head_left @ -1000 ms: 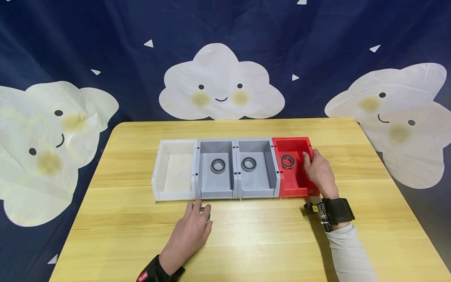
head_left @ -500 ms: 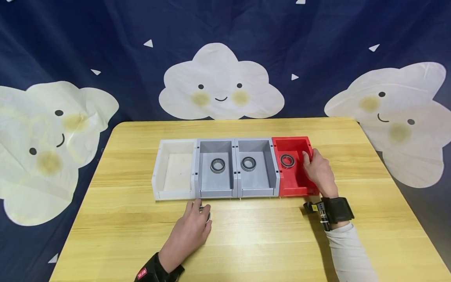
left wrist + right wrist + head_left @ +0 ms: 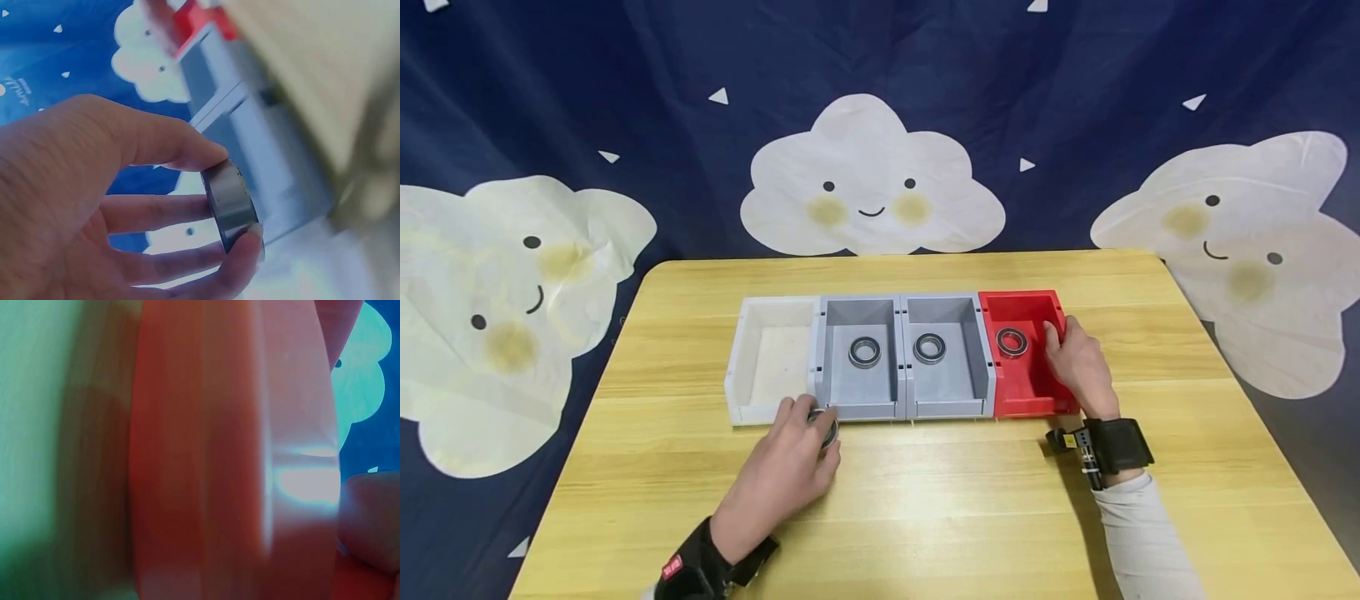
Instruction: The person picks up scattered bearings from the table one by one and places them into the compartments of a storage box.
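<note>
My left hand pinches a ball bearing between thumb and fingers, just off the table at the front corner where the white bin meets the left grey bin. In the left wrist view the bearing is tilted, its steel outer side showing. My right hand grips the right wall of the red bin, thumb inside; the fingers outside are mostly hidden. One bearing lies in the red bin, another in the right grey bin, and one in the left grey bin.
The bins stand side by side in one row on a wooden table. Bare wood lies in front of them and at both sides. Behind the table hangs a dark blue curtain with clouds.
My left hand has lifted the bearing from the table and moved it slightly left and toward the bins. The right hand and the bins have stayed put.
</note>
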Available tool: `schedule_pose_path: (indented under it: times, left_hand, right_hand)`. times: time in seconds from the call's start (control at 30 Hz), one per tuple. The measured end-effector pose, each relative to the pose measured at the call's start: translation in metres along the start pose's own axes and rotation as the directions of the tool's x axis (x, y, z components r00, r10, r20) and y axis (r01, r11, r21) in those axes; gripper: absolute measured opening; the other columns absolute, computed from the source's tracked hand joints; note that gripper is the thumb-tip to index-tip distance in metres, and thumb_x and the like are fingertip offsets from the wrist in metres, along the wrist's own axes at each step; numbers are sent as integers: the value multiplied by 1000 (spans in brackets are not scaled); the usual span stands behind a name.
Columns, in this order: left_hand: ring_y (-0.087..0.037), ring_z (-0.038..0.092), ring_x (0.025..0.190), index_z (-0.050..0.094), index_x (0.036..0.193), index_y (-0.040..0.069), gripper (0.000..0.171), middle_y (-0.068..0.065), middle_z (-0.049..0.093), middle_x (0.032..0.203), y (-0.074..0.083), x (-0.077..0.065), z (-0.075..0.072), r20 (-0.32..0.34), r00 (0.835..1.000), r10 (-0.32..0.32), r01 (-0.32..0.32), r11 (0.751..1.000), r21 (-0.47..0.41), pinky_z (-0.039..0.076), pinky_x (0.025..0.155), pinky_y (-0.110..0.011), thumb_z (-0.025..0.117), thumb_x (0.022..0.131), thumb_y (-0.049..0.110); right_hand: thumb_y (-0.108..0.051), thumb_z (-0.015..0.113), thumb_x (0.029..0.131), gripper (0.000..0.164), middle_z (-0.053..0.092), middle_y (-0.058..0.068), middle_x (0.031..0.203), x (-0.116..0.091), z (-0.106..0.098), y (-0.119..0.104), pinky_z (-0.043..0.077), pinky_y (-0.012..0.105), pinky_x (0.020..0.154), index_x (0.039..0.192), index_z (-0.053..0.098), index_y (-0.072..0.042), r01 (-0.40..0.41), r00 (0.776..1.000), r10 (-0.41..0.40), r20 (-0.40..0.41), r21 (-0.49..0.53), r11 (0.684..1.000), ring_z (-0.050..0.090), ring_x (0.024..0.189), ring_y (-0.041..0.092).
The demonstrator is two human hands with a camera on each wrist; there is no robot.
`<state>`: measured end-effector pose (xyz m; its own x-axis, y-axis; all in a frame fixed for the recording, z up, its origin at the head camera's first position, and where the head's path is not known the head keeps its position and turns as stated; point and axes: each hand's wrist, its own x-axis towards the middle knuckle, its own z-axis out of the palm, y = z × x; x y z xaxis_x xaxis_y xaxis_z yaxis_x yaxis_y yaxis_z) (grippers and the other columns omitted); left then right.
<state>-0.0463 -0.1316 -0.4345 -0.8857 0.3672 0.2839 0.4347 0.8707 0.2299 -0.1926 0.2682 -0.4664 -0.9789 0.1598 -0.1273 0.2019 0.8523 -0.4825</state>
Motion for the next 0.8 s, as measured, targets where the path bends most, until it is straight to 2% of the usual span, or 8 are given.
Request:
schedule_pose_path:
  times: [0.3,0.53,0.63,0.8]
  left_hand:
    - [-36,55,88,74,113,-5,35,-24,64,105,-17,30,-35,-90,995,33,-31,999,25,54,73,-38,75,85,14]
    - [-38,53,85,73,113,-6,32,-25,62,102,-29,50,-51,-128,991,46,-41,998,40,51,72,-39,73,86,12]
    - [-39,53,88,73,113,-6,31,-26,62,102,-34,59,-56,-135,990,43,-39,999,38,52,73,-41,72,87,12]
    - [-40,52,89,72,115,-7,32,-27,61,104,-44,73,-64,-115,993,3,-3,1000,-1,52,69,-42,69,89,11]
  right_hand:
    - [-36,40,109,41,48,16,77,-2,-1,1,41,34,56,107,45,5,7,1000,-7,4,-2,1000,57,70,32]
    - [-35,41,108,40,49,17,78,-2,0,1,41,34,57,109,44,5,2,1000,-2,7,-5,1000,57,72,33]
    - [-35,40,109,40,48,17,78,-2,0,1,40,34,57,109,44,5,1,1000,-1,4,-4,1000,57,71,33]
    - [-35,40,109,40,48,16,76,-2,0,1,40,33,55,107,44,4,3,1000,-3,2,-4,1000,57,70,32]
